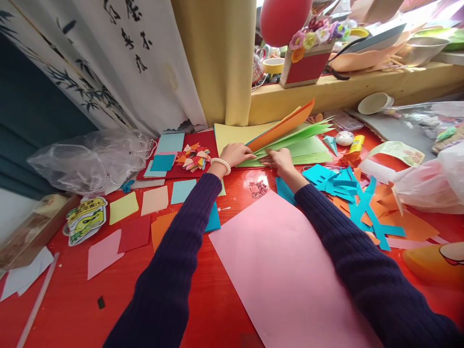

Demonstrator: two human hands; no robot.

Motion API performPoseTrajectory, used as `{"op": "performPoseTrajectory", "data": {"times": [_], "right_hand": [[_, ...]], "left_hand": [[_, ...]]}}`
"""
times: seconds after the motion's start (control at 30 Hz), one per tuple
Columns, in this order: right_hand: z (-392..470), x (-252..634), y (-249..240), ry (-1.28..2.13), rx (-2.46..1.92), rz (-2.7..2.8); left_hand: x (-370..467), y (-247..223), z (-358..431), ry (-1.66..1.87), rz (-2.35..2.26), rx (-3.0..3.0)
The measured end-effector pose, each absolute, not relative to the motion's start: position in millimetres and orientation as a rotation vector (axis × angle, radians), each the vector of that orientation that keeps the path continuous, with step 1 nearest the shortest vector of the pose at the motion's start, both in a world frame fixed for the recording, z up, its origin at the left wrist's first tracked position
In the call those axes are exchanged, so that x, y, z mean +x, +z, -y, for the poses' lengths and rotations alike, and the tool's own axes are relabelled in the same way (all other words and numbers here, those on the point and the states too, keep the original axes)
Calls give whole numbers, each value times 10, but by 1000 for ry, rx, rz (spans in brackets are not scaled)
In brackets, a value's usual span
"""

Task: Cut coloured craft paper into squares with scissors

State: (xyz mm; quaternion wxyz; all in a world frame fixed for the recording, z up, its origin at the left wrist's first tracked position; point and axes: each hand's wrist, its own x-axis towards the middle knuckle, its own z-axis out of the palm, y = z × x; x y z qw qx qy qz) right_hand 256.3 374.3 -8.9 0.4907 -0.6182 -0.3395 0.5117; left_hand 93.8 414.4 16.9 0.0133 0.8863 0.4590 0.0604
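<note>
Both your hands work a fanned paper stack (308, 144) at the far edge of the red desk (126, 299), beneath a yellow curtain (237, 63). Your right hand (281, 161) grasps the near edges of its green sheets; your left hand (237, 155), a beaded bracelet (227, 166) at its wrist, appears to pinch the stack's near left corner, though the fingertips are partly hidden. A large pink sheet (282, 256) lies between your forearms, with paper squares (154, 199) toward the desk's left edge and blue strips (366, 215) toward its right.
</note>
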Motion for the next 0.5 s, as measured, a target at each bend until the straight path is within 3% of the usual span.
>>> {"op": "performPoseTrajectory", "data": {"times": [0.23,0.5], "right_hand": [[-3766,2683,-113,1273,-1504,916],[-3681,2840,177,1544,-1350,1016]], "left_hand": [[985,169,-4079,188,-1482,2785],[940,193,-4068,213,-1537,2700]]}}
